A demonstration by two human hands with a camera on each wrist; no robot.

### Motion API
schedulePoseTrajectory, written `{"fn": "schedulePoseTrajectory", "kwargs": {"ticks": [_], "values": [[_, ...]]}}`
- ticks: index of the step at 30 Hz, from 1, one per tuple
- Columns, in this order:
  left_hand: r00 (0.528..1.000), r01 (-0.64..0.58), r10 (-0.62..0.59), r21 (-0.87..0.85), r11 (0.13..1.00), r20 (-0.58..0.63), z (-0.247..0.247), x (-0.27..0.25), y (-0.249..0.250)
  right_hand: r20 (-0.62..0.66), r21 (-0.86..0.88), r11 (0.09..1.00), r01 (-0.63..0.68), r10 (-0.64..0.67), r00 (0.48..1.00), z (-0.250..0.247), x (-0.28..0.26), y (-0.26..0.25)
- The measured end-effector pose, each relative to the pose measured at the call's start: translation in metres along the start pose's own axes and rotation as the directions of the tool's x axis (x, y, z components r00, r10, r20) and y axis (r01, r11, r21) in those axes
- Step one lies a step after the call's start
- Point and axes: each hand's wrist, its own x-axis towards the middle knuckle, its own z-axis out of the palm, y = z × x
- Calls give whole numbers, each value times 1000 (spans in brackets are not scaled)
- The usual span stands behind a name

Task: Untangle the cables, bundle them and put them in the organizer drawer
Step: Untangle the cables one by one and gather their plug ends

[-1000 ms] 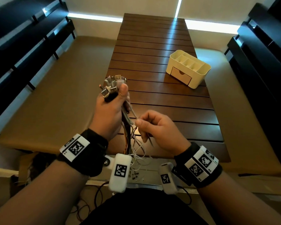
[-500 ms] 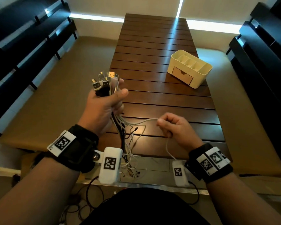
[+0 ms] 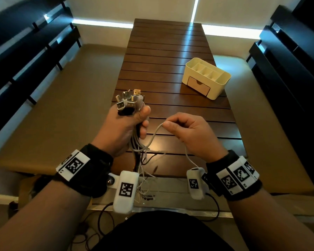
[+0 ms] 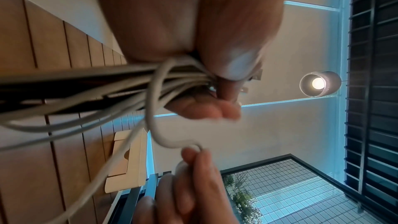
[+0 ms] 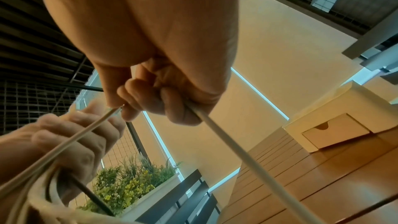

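Observation:
My left hand (image 3: 129, 122) grips a bundle of cables (image 3: 130, 102) upright above the table's near end, their USB plugs fanned out over the fist. The loose ends hang below the fist toward the table edge. To its right my right hand (image 3: 181, 127) pinches one white cable (image 3: 155, 132) that loops out of the bundle; the cable runs through its curled fingers (image 5: 137, 101) and down past the wrist. The left wrist view shows the white cable (image 4: 155, 108) looped round the bundle (image 4: 86, 84). The cream organizer (image 3: 219, 78) stands on the table at the right, its wooden drawer (image 3: 198, 86) shut.
The slatted dark wooden table (image 3: 170, 51) runs away from me, flanked by tan padded benches (image 3: 65, 105) on both sides. Dark slatted bench backs (image 3: 25, 42) rise at far left and right. More cables (image 3: 98, 223) lie on the floor below the near edge.
My right hand has drawn the white cable up and back toward the left hand, forming a loop. My left hand has stayed raised with the bundle, shifting slightly right.

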Motion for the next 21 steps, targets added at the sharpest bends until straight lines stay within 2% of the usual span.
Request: {"fn": "schedulePoseTrajectory", "kwargs": {"ticks": [3,6,9,10,11,13,15,17,18,19,20,21], "values": [[998,-21,12,150,988,60,0,1,0,-13,-37,999,16,-17,1000,1,1,0],[991,-33,-14,355,934,129,5,1,1,-41,-23,999,48,-49,998,-1,5,-1],[974,-30,-63,400,916,217,10,1,4,-73,-8,998,55,-55,996,-4,9,0],[975,-34,-59,410,911,212,9,1,6,-69,-6,999,42,-43,997,-6,10,1],[983,-35,-43,412,910,179,6,1,8,-55,-11,1000,19,-19,998,-10,9,4],[1000,1,-11,329,944,30,-8,2,14,-32,-41,997,-59,57,998,-22,5,14],[994,35,-10,231,972,-109,-24,2,21,-88,-20,990,-142,140,986,-41,-3,26],[990,59,-11,332,941,-143,-36,0,23,-135,22,977,-212,213,968,-56,-9,32],[989,61,-4,390,919,-146,-40,-1,22,-102,-26,966,-258,254,962,-59,-9,32],[987,57,10,408,911,-159,-42,-1,20,-11,-161,939,-304,306,952,-59,-9,30],[982,50,25,389,920,-187,-43,0,18,120,-361,876,-320,383,916,-55,-8,28],[974,45,38,350,936,-225,-43,3,17,240,-554,781,-286,480,844,-47,-7,29]]}}
